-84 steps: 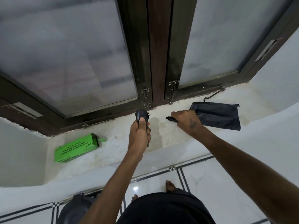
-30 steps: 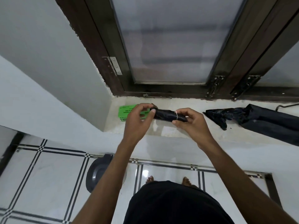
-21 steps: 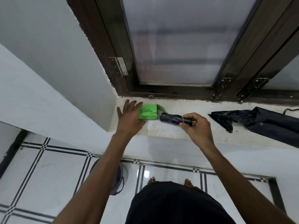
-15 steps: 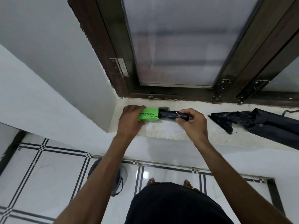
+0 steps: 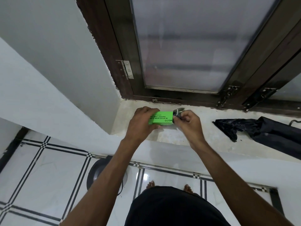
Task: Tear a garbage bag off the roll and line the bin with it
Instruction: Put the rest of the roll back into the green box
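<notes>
My left hand [image 5: 140, 123] grips a bright green box [image 5: 162, 118] just above the window sill [image 5: 187, 136]. My right hand [image 5: 189, 123] pinches the end of the black garbage-bag roll [image 5: 177, 114], which is almost wholly inside the box's open right end; only a short dark tip with a white band shows. A torn-off black bag [image 5: 260, 131] lies loose on the sill to the right, apart from both hands. The dark round bin [image 5: 97, 173] stands on the floor below, partly hidden by my left forearm.
A dark wooden window frame [image 5: 127, 82] with frosted panes rises behind the sill. A white wall corner closes in on the left. My bare feet stand on the white tiled floor [image 5: 40, 176] with black lines, beside the bin.
The right hand has pushed the roll leftward into the green box, which the left hand picked up and holds. Much less of the roll shows than half a second ago.
</notes>
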A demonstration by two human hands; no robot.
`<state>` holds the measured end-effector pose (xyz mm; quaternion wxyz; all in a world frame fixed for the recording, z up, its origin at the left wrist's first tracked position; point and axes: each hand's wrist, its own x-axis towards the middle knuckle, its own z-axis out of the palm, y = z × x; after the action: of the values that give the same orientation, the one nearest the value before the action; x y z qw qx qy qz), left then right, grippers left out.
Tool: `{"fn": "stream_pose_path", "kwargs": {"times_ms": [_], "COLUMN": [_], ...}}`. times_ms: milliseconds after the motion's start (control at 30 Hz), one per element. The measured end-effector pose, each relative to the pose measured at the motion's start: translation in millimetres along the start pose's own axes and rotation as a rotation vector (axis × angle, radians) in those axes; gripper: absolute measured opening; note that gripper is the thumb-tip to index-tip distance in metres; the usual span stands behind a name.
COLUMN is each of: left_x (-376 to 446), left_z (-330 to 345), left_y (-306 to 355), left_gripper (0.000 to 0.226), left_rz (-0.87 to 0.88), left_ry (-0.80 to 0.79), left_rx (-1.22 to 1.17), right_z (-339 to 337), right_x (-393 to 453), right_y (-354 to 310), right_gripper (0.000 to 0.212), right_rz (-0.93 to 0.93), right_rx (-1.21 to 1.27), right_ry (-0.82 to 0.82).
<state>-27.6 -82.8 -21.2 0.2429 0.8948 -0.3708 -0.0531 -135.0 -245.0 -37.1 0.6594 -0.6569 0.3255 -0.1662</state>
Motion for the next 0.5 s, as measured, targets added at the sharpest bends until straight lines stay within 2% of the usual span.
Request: {"fn": "stream_pose_path", "kwargs": {"times_ms": [33, 133, 233, 333, 500], "left_x": [1.0, 0.8, -0.4, -0.6, 1.8], "left_z": [-0.1, -0.9, -2.7, -4.3, -3.5], "left_y": [-0.4, -5.2, -8.9, -11.0, -12.2], "left_gripper": [0.063, 0.062, 0.062, 0.062, 0.063], "left_rz": [-0.005, -0.035, -0.052, -0.058, -0.048], "left_ry": [-0.002, -0.019, -0.014, -0.015, -0.021], "left_rx": [-0.011, -0.042, -0.076, -0.086, -0.074], "right_z": [2.3, 0.6, -11.9, -23.2, -18.1], "right_x": [-0.9, -3.4, -3.1, 0.6, 5.3], "right_y": [2.5, 5.1, 5.5, 2.8, -0.2], "right_gripper": [0.003, 0.018, 0.012, 0.027, 0.008], "right_rz": [-0.026, -0.039, -0.127, -0.132, -0.147], "right_rx": [-0.064, -0.172, -0.124, -0.062, -0.153], "right_ry": [-0.036, -0.158, -0.015, 0.066, -0.116]}}
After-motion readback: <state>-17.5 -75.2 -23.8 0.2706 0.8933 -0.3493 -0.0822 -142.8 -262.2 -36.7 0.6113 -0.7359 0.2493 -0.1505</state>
